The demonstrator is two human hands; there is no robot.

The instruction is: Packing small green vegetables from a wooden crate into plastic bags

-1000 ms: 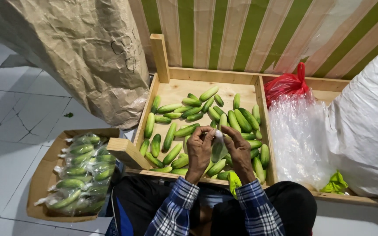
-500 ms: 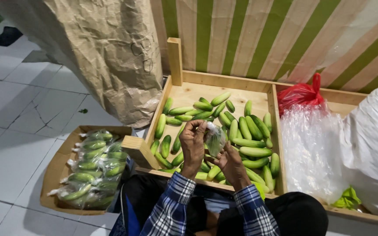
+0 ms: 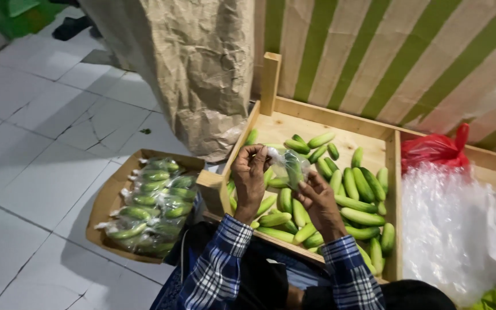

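Left hand point(image 3: 250, 175): pinching top of clear bag point(image 3: 287, 166), frame centre.
Right hand point(image 3: 318, 201): gripping bag's underside.
Bag contents: cucumbers.
Below: wooden crate point(image 3: 322, 129).

White tiled floor point(image 3: 41, 132), cracked in places; green-and-tan striped wall point(image 3: 386, 63); crumpled brown paper sack point(image 3: 196, 63) leans against it.

A small produce stall or veg shop's packing corner: loose green cucumbers point(image 3: 340, 195) filled a partitioned wooden crate point(image 3: 328, 129), w/ bagged portions stacked in a cardboard tray point(image 3: 107, 198) on the white tiled floor point(image 3: 41, 132). Clear plastic bags point(image 3: 454, 229), a big brown paper sack point(image 3: 196, 69) & a green-striped backdrop point(image 3: 397, 51) stood alongside.
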